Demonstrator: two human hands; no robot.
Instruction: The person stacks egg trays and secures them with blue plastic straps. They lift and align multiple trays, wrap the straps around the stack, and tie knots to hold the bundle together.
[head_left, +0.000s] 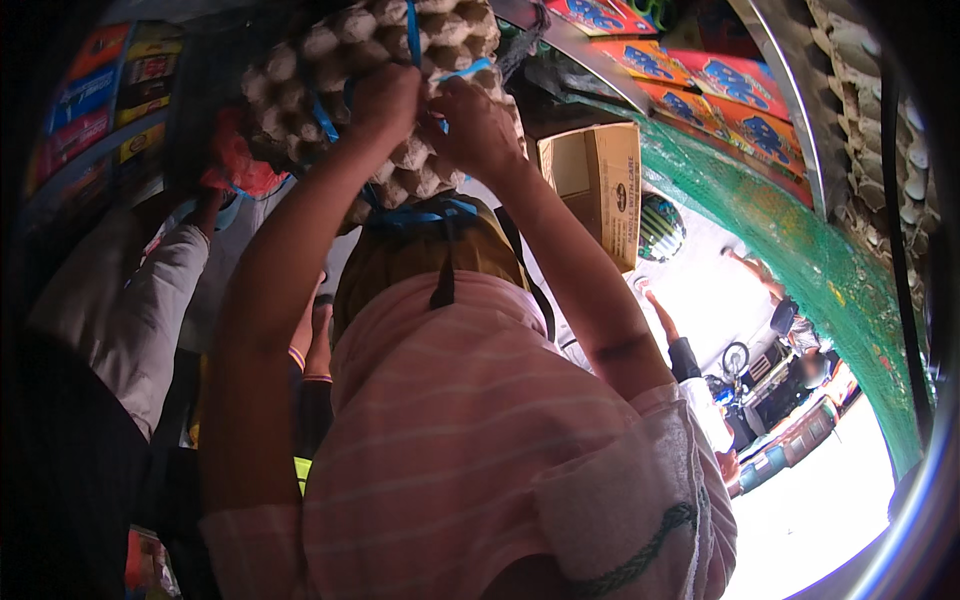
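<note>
A stack of grey moulded-pulp egg trays (356, 30) stands before me, crossed by blue plastic twine (413, 34). My left hand (386, 105) is bent into a fist against the twine over the tray face. Close on its right, my right hand (480, 127) has its fingers curled inward, pinching the twine. Short blue pieces show between and beside the hands. The fingertips are partly hidden by the hands themselves. More blue twine (324, 120) runs down the left part of the trays, and another blue length (424, 216) lies at my waist.
An open cardboard box (619, 195) stands to the right, near a green net (750, 195). Orange snack boxes (675, 101) line a shelf above it. Egg trays (855, 97) rise at far right. At left are another person's trousers (142, 300), a red plastic bag (259, 176) and packaged goods (82, 97).
</note>
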